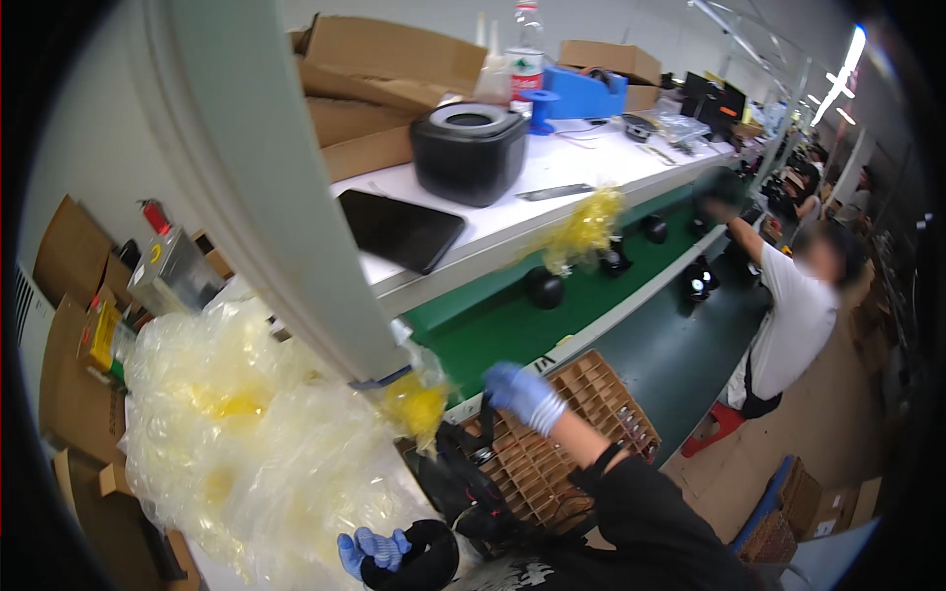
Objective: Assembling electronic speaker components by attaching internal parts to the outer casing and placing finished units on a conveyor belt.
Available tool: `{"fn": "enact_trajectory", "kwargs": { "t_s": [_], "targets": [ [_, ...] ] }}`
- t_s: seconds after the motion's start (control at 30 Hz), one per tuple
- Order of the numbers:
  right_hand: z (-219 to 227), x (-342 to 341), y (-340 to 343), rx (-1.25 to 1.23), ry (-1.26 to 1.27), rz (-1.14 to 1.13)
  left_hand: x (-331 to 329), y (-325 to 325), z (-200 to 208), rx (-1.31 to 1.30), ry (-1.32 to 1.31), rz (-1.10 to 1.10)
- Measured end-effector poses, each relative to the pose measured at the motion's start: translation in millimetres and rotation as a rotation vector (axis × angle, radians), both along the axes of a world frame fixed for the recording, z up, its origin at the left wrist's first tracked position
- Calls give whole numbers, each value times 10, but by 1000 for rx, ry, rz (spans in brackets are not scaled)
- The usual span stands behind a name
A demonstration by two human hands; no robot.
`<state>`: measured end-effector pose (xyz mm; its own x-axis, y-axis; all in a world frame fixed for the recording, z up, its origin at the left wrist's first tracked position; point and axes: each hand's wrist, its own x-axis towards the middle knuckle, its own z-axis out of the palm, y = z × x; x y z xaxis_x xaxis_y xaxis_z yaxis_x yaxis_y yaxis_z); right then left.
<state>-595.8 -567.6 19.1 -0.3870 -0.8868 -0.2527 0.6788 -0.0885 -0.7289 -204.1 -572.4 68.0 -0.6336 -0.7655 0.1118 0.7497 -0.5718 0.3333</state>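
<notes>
My left hand (374,550), in a blue glove, is low in the view with its fingers curled over the rim of a black rounded shell (439,559). The shell's opening shows; part of it is cut off by the lower edge. My right hand (522,394), also gloved in blue, is stretched forward over a cardboard divider tray (581,394), close to the rim of the green conveyor belt (473,320). Motion blurs its fingers, so a grip cannot be made out. A dark strap-like piece (486,419) shows just below it. Crumpled clear-yellow plastic film (414,404) lies left of that hand.
A large heap of clear plastic bags (266,433) fills the left. Black round parts (544,287) and a yellowish bag (586,227) are at the belt. Above stands a white shelf (562,175) with a black tablet (402,230). A grey post (266,187) rises nearby. A co-worker (803,305) reaches over the belt.
</notes>
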Motion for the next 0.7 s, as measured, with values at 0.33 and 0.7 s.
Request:
{"fn": "enact_trajectory", "kwargs": {
  "t_s": [0.33, 0.7],
  "targets": [
    [839, 1493, 925, -211, 593, 843, 48, -66, -241, 558, -276, 8],
    [951, 1591, 1097, -307, 1038, 313, 338, -317, -373, 464, -367, 80]
  ]
}}
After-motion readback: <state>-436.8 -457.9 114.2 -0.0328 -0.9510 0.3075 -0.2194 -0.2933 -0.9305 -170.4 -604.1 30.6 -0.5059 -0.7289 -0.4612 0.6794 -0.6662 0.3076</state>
